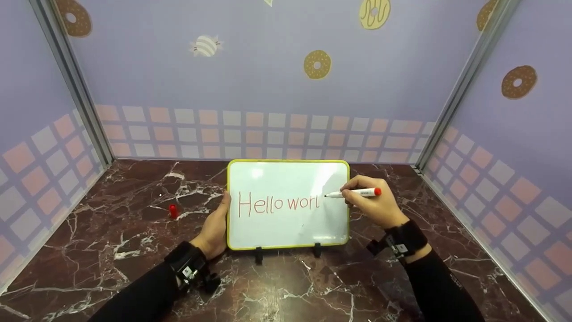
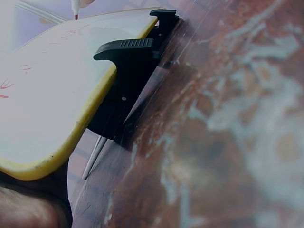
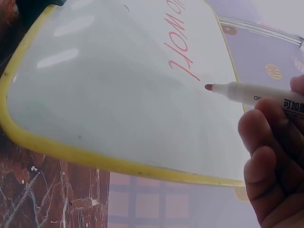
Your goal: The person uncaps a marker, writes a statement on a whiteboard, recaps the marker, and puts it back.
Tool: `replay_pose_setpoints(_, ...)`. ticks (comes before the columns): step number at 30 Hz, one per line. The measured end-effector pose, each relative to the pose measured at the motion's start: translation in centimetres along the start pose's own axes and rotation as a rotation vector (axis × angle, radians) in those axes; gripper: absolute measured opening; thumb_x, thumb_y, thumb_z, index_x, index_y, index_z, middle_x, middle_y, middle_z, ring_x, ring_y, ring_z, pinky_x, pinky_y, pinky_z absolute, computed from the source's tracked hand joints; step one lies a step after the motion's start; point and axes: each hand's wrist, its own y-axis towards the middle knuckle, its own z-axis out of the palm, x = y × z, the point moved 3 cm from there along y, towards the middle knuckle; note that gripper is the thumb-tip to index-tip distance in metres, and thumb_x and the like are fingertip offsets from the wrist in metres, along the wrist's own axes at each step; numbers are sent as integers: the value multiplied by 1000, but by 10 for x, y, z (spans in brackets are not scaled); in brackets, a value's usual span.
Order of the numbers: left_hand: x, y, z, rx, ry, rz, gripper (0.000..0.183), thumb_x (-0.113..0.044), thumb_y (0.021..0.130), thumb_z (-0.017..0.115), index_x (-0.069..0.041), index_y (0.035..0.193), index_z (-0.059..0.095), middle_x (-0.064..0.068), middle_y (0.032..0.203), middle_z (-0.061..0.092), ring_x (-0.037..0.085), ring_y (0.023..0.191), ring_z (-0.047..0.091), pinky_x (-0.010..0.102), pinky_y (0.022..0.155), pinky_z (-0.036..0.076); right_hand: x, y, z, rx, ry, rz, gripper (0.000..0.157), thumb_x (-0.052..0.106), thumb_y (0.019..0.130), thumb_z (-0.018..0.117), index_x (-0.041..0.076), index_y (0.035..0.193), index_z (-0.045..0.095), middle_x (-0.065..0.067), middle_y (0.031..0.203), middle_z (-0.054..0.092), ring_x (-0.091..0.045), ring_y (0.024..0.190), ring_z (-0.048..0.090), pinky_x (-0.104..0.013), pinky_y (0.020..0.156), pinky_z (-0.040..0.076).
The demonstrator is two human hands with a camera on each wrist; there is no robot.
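A small whiteboard [image 1: 286, 232] with a yellow frame stands tilted back on black stand clips [image 1: 259, 256]. Red writing on it reads "Hello worl". At its left edge my left hand [image 1: 215, 232] grips the frame, thumb along the side and the other fingers hidden behind. My right hand [image 1: 373, 201] pinches a white marker [image 3: 242, 91] with a red end, over the right part of the board. In the right wrist view the red marker tip [image 3: 209, 87] is just past the last letter; whether it touches the surface I cannot tell.
The red marker cap [image 1: 173, 211] stands on the dark red marble-patterned table [image 1: 134, 273], left of the board. Patterned walls [image 1: 268, 89] enclose the table at the back and both sides. A thin metal leg [image 2: 95, 156] props the board from behind.
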Motion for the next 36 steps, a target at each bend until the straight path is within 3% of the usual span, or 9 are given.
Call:
replay_pose_setpoints(8, 0, 0, 0, 6, 2, 1, 86, -77, 111, 27, -16, 170, 43, 15, 139, 73, 34, 118, 75, 51, 96, 62, 0, -1, -5, -38, -1, 13, 9, -5, 101, 78, 4, 100, 82, -8, 84, 78, -32, 70, 75, -27, 67, 65)
replay_pose_setpoints(21, 1, 0, 0, 2, -4, -10, 85, -77, 112, 27, -17, 170, 43, 15, 140, 73, 34, 119, 75, 51, 96, 62, -3, 1, -2, -16, -25, -18, 5, -1, 99, 80, 4, 98, 82, -6, 80, 78, -15, 66, 69, -21, 61, 58)
replay_pose_setpoints(28, 1, 0, 0, 13, -5, -8, 84, -76, 112, 27, -18, 171, 42, 15, 140, 72, 34, 120, 74, 51, 96, 62, -1, 0, -1, -10, -14, -9, 7, -2, 98, 81, 4, 98, 82, -9, 80, 78, -22, 65, 71, -21, 60, 58)
replay_pose_setpoints(36, 0, 0, 0, 14, -4, -6, 83, -75, 113, 26, -18, 171, 42, 15, 141, 72, 35, 120, 74, 52, 96, 62, -3, 0, -1, -6, -27, -11, 11, -3, 99, 81, 8, 100, 83, -3, 82, 79, -25, 68, 74, -24, 63, 61)
